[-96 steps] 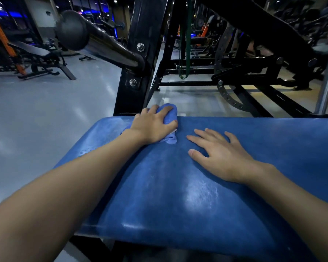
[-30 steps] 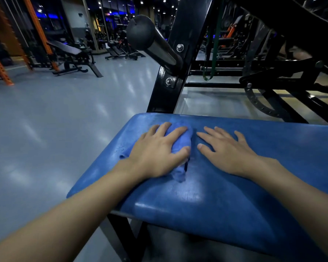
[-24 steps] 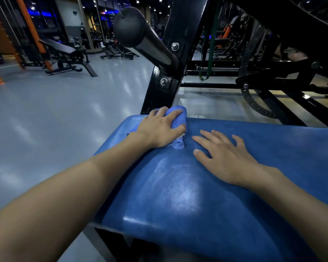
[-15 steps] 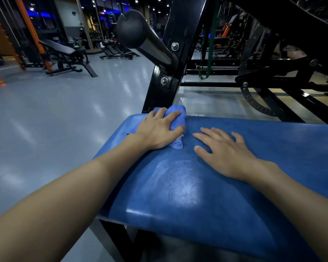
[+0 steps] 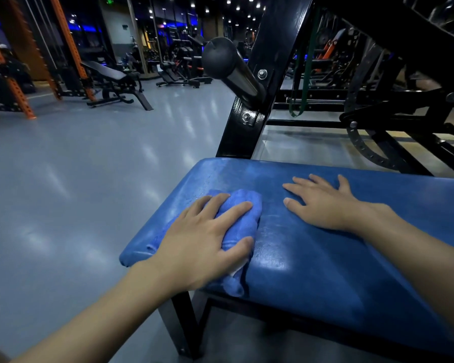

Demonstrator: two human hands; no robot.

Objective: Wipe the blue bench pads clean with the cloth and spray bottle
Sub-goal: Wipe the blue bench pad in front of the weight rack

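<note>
A: Wipe status?
B: A folded blue fabric cloth [image 5: 243, 196] is pressed onto the padded blue vinyl bench pad [image 5: 312, 279], near its left front corner. It is gripped by the left hand [image 5: 202, 242], with the fingers spread on top and the thumb hooked round its right side. A tail of the cloth is seen hanging over the pad's front edge.
A: Right hand?
B: The right hand [image 5: 323, 205] is laid flat on the pad, to the right of the cloth and apart from it. The fingers are straight and nothing is held. It is judged to be used as a brace.
A: Spray bottle?
B: Not in view, so its location cannot be told.
A: Risks?
B: Four are flagged, all judgement.
1) The cloth could be dragged off the front edge if a stroke is pulled further toward the body, given that overhang.
2) On a far stroke, knuckles could be knocked against the black painted steel upright [image 5: 243, 132] that stands right behind the pad's far edge.
3) The pad looks glossy, possibly wet. Grip could be lost under the bracing palm, and prints could be left on wiped vinyl.
4) The patch under the right hand would be missed unless that hand is shifted.
A: Progress?
B: The left end is being worked. The pad's right part is cut off by the frame, so it cannot be judged.
</note>
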